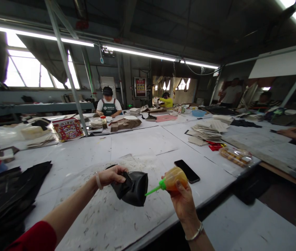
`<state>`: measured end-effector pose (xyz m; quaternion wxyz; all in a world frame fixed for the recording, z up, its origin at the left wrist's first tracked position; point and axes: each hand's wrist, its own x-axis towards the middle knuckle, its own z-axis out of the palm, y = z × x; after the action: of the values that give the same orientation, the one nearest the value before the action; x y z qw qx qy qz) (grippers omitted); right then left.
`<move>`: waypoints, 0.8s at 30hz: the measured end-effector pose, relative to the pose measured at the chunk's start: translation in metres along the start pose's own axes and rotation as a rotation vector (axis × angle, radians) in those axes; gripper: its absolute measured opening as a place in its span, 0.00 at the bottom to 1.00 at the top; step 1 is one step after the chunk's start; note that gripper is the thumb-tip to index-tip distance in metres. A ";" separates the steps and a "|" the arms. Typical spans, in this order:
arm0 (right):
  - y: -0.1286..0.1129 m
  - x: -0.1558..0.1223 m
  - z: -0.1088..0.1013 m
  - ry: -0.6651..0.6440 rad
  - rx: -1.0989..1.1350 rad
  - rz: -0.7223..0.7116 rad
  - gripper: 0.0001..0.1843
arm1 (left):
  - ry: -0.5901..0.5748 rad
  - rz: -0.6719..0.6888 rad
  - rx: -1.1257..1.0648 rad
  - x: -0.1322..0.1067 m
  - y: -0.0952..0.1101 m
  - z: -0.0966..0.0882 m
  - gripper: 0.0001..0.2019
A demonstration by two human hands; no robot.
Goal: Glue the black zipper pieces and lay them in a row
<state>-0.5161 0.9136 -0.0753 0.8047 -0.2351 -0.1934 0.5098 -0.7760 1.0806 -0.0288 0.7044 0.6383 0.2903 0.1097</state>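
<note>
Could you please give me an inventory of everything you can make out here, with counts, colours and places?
Black piece: one, black, in the left hand
Squeeze bottle: one, orange with green nozzle, in the right hand
Phone: one, black, beyond the bottle
Table: one, white, under the hands
Dark pile: one, black, near left
Stacked pieces: several, pale, right of centre
Clear pack: one, yellowish contents, right
Printed box: one, mostly red, left
Basin: one, blue, far side
Pink sheet: one, pink, far side
Co-workers: several, mixed clothing, around the room
Left hand: one, pale bangle, centre
Right hand: one, silvery bangle, right of centre
</note>
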 end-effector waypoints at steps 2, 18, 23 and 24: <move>0.001 -0.001 0.000 0.011 0.010 -0.001 0.26 | 0.009 0.004 0.001 0.000 0.001 0.000 0.21; 0.002 -0.013 0.021 0.065 0.330 0.247 0.26 | 0.415 -0.043 0.173 -0.039 0.098 0.027 0.25; -0.020 0.000 0.034 0.166 0.400 0.132 0.25 | 0.465 -0.148 0.118 -0.064 0.111 0.052 0.28; -0.023 0.003 0.037 0.184 0.401 0.101 0.24 | 0.475 -0.157 0.101 -0.066 0.107 0.057 0.28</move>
<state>-0.5185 0.9142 -0.0318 0.8229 -0.1250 -0.0020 0.5542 -0.7745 1.0157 0.0929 0.5902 0.6045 0.5013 0.1871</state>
